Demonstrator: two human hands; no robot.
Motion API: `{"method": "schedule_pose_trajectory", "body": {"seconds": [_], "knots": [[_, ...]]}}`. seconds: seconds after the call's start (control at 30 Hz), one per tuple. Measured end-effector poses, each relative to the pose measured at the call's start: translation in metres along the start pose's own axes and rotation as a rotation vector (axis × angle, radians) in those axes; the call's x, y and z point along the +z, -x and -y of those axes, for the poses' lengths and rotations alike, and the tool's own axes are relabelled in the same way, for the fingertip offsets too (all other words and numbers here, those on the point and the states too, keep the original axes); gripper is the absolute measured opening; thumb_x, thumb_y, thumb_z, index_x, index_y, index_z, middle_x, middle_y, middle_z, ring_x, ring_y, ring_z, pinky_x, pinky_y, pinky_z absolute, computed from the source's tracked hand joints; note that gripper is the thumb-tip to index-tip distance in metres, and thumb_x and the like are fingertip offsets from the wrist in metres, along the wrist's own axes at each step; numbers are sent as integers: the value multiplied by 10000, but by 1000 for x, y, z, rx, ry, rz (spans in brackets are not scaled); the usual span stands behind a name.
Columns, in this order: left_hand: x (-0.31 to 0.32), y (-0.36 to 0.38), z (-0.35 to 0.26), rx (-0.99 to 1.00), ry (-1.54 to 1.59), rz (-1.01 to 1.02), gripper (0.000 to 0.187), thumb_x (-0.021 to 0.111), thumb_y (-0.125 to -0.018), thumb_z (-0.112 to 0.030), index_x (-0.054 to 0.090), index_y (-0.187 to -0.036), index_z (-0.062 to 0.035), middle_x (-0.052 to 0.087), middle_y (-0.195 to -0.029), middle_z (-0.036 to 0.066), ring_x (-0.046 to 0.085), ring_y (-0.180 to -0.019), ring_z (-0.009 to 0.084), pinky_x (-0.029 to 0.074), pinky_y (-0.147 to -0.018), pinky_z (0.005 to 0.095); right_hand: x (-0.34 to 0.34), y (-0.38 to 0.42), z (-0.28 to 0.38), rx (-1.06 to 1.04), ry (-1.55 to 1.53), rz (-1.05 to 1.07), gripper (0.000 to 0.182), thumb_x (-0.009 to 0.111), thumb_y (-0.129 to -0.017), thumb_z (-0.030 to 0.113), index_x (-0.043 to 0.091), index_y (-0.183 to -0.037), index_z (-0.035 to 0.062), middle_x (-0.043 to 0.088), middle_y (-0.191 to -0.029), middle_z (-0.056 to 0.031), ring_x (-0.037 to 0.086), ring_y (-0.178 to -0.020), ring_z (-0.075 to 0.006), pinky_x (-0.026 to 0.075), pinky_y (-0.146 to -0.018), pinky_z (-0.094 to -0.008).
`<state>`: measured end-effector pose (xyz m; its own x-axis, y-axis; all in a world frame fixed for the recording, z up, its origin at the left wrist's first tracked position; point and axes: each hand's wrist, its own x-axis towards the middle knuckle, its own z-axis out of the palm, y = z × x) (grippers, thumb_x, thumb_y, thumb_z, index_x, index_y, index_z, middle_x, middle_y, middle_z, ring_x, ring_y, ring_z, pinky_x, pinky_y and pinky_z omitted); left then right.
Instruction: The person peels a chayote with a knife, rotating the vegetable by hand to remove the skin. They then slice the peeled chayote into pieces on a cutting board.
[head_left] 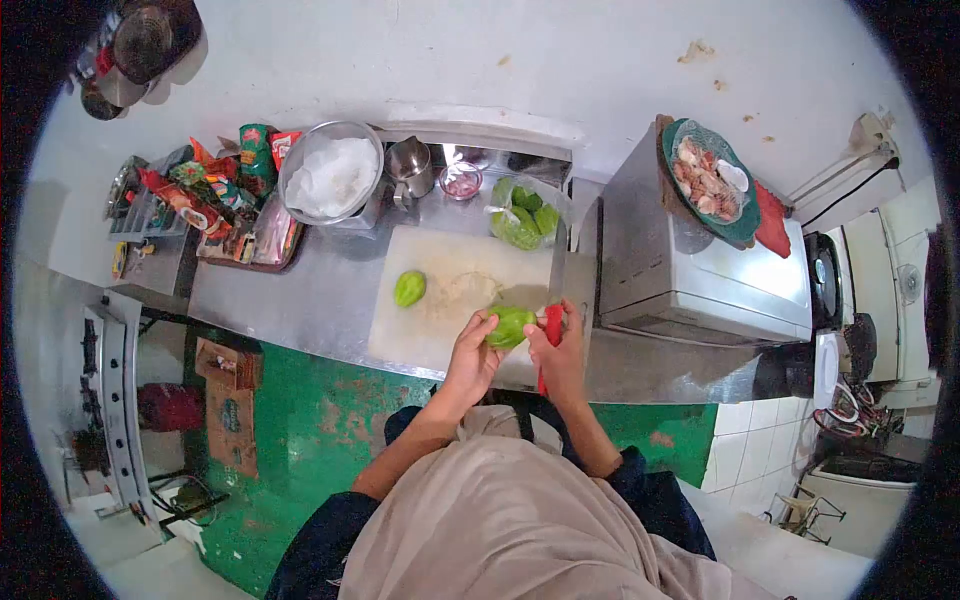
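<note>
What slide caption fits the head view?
Left hand holding a green vegetable, right hand a red tool, at a cutting board.

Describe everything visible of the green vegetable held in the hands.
The green vegetable is bright green, rounded and slightly elongated, its surface shiny in places. It is held over the near part of the pale cutting board. The left hand grips its left side; the right hand, holding a red tool, is at its right end. Its underside is hidden.

Bright indoor light; glare on white appliance (700,275); strong fisheye bowing, black corners.
</note>
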<state>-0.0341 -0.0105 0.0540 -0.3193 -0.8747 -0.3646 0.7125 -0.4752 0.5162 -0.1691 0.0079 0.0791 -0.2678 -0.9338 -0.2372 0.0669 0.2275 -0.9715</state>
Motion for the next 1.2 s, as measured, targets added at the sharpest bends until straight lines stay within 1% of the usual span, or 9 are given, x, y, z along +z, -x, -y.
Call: {"method": "schedule_pose_trajectory", "body": {"seconds": [0.07, 0.23, 0.37, 0.47, 0.57, 0.77, 0.87, 1.07, 1.2], "knots": [[3, 5, -7, -50, 46, 24, 335, 525, -937, -273, 502, -1219, -95, 585, -1189, 107, 554, -1122, 207, 427, -975, 375, -5, -2, 5, 57, -39, 69, 675, 656, -823, 43, 301, -1396, 36, 563, -1032, -64, 549, -729, -108, 462, -570, -221], [-6, 2, -4, -223, 259, 143, 369, 491, -936, -297, 510, -1227, -71, 546, -1281, 139, 552, -1152, 231, 407, -1021, 412, -5, -8, -18, -182, 242, 160, 629, 648, -838, 47, 341, -1386, 66, 588, -1061, -93, 588, -856, -158, 493, -746, -274], [-8, -3, -2, -225, 267, 127, 429, 428, -957, -354, 491, -1273, -71, 534, -1296, 162, 534, -1191, 266, 413, -1026, 436, -3, 1, -3, -272, 428, 64, 552, 624, -871, 87, 383, -1367, 64, 608, -1050, -126, 608, -909, -206, 482, -828, -318], [-14, -8, 3, -208, 317, 8, 477, 374, -973, -398, 471, -1301, -65, 518, -1314, 180, 518, -1209, 300, 426, -1021, 432, -5, 10, -5, -319, 528, -21, 467, 583, -904, 113, 427, -1343, 67, 611, -1038, -150, 612, -939, -236, 481, -829, -343], [-10, -5, -5, -184, 397, -34, 504, 348, -981, -417, 453, -1315, -55, 511, -1317, 200, 514, -1209, 326, 436, -1011, 440, -16, 23, -5, -334, 594, 144, 465, 561, -920, 139, 423, -1360, 76, 588, -1112, -178, 608, -963, -328, 482, -810, -407], [-14, -9, -9, -143, 509, 120, 496, 401, -957, -351, 420, -1348, -47, 411, -1413, 208, 430, -1293, 326, 398, -1043, 444, -25, 52, -5, -292, 729, 336, 405, 566, -916, 148, 486, -1303, 59, 592, -1133, -175, 596, -960, -337, 480, -817, -378], [-8, -6, -13, -114, 543, 125, 508, 432, -929, -325, 418, -1353, -46, 421, -1396, 210, 389, -1317, 328, 376, -1060, 452, -29, 58, 1, -232, 723, 363, 459, 558, -921, 174, 438, -1359, 105, 588, -1054, -179, 595, -945, -364, 482, -803, -425], [-5, -5, -14, -133, 584, 36, 375, 486, -912, -309, 546, -1159, -33, 529, -1197, 168, 457, -1216, 297, 425, -990, 432, -33, 65, 5, -41, 501, 366, 418, 554, -932, 175, 474, -1334, 90, 568, -1236, -193, 588, -1090, -327, 464, -918, -376], [-5, -8, -16, -139, 589, 19, 319, 499, -944, -359, 568, -927, -48, 544, -1139, 139, 483, -1165, 275, 463, -906, 399, -30, 70, 10, -250, 580, 391, 431, 560, -925, 160, 465, -1341, 100, 592, -1171, -183, 602, -1040, -330, 482, -878, -376]]}}
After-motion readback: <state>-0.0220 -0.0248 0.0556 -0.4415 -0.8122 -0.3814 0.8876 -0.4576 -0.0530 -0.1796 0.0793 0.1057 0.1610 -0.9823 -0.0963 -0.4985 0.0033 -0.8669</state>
